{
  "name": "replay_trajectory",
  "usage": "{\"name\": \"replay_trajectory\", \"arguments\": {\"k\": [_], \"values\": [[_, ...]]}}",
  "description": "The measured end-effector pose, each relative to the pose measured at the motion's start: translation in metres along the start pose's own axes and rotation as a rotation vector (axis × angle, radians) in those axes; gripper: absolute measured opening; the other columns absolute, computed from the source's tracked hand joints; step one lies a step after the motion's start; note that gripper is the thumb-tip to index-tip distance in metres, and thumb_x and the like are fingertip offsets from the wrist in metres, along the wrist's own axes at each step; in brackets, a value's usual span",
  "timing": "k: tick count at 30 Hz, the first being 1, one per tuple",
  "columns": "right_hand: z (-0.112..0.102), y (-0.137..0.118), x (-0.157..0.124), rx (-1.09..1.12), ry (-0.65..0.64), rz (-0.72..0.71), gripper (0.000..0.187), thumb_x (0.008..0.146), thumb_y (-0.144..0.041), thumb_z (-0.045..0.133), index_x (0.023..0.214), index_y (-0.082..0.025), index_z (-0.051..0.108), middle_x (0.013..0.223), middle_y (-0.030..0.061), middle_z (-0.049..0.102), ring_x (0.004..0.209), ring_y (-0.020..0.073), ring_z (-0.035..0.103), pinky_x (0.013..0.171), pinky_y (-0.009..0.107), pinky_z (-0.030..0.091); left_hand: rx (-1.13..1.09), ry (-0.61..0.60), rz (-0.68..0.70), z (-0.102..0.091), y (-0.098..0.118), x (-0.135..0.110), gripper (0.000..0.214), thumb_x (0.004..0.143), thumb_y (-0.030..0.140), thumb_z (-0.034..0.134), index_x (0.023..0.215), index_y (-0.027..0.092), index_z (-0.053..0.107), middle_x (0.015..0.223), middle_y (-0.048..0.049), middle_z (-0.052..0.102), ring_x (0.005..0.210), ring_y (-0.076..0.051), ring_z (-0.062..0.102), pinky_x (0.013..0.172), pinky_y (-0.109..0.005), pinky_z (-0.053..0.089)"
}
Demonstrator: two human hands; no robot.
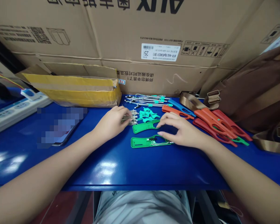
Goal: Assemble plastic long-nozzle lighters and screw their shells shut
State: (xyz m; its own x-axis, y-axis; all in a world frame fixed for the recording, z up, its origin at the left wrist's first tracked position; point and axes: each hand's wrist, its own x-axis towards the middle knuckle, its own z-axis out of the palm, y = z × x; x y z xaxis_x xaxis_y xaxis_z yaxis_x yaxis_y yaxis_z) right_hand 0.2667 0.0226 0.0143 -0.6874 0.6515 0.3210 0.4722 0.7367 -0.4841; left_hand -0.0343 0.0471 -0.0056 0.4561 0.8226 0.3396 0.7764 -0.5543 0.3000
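Observation:
My left hand (113, 123) is closed, thumb and fingers pinching at a pile of thin metal-looking pieces (133, 118); its fingers partly hide what they grip. My right hand (180, 129) is open, thumb and forefinger apart, over the right ends of two green plastic shell halves. The upper green shell half (142, 127) lies by its fingertips; I cannot tell whether they touch. The lower green shell half (140, 142) lies hollow side up, with thin white wires and a dark part inside. Small turquoise plastic parts (148, 115) are heaped between the hands.
Wired metal rods (151, 100) lie behind the turquoise heap. Blue (182, 107), orange (217, 121) and red (233, 124) shells lie right. A yellow-taped box (84, 96), a phone (66, 127) and a power strip (18, 109) are left. A large carton (121, 40) stands behind.

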Motion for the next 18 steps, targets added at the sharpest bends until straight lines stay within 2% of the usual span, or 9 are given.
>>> {"name": "replay_trajectory", "arguments": {"k": [3,6,9,12,14,18], "values": [[0.002,-0.012,0.001,0.05,-0.066,-0.002,0.018,0.088,-0.035,0.076,0.096,-0.021,0.069,0.102,0.0054,0.061,0.1,0.0201,0.059,0.092,0.035,0.047,-0.018,0.008,-0.007,0.003,-0.002,0.001,0.014,0.094,0.027,0.06,0.101,0.016,0.064,0.1,-0.0097,0.07,0.097,-0.027,0.063,0.086,-0.041,0.052],[0.008,-0.015,0.0,0.048,-0.14,-0.007,0.022,0.085,-0.037,0.08,0.095,-0.021,0.067,0.104,0.0044,0.06,0.105,0.0208,0.058,0.096,0.036,0.043,-0.026,0.016,-0.006,0.004,-0.001,0.001,0.019,0.095,0.025,0.058,0.107,0.012,0.065,0.105,-0.0128,0.07,0.1,-0.028,0.062,0.09,-0.044,0.051],[0.013,-0.014,-0.001,0.006,-0.198,-0.005,0.018,0.088,-0.036,0.077,0.095,-0.022,0.067,0.104,0.0035,0.061,0.103,0.0208,0.058,0.096,0.039,0.039,-0.037,0.082,0.031,0.0,0.007,0.001,0.024,0.098,0.025,0.055,0.112,0.01,0.068,0.105,-0.0127,0.068,0.101,-0.027,0.061,0.092,-0.044,0.051],[0.014,-0.012,-0.002,0.009,-0.221,0.002,0.013,0.092,-0.034,0.072,0.093,-0.022,0.066,0.101,0.0031,0.063,0.099,0.0199,0.059,0.093,0.039,0.038,-0.085,0.137,0.112,-0.006,0.02,-0.001,0.025,0.1,0.029,0.056,0.113,0.015,0.071,0.103,-0.0095,0.067,0.097,-0.023,0.061,0.087,-0.038,0.051],[0.014,-0.012,-0.003,0.036,-0.216,0.009,0.01,0.093,-0.03,0.07,0.092,-0.021,0.065,0.1,0.0031,0.063,0.098,0.0195,0.059,0.093,0.038,0.039,-0.189,0.116,0.156,-0.008,0.03,-0.004,0.022,0.098,0.029,0.06,0.111,0.016,0.072,0.103,-0.0076,0.068,0.095,-0.02,0.063,0.087,-0.034,0.052],[0.012,-0.014,-0.002,0.142,-0.192,0.02,0.006,0.091,-0.022,0.07,0.091,-0.02,0.064,0.097,0.0029,0.063,0.092,0.0164,0.059,0.087,0.032,0.043,-0.434,-0.051,0.147,-0.006,0.048,-0.01,0.017,0.093,0.03,0.068,0.101,0.017,0.075,0.086,-0.0032,0.069,0.078,-0.015,0.064,0.071,-0.027,0.051]]}}
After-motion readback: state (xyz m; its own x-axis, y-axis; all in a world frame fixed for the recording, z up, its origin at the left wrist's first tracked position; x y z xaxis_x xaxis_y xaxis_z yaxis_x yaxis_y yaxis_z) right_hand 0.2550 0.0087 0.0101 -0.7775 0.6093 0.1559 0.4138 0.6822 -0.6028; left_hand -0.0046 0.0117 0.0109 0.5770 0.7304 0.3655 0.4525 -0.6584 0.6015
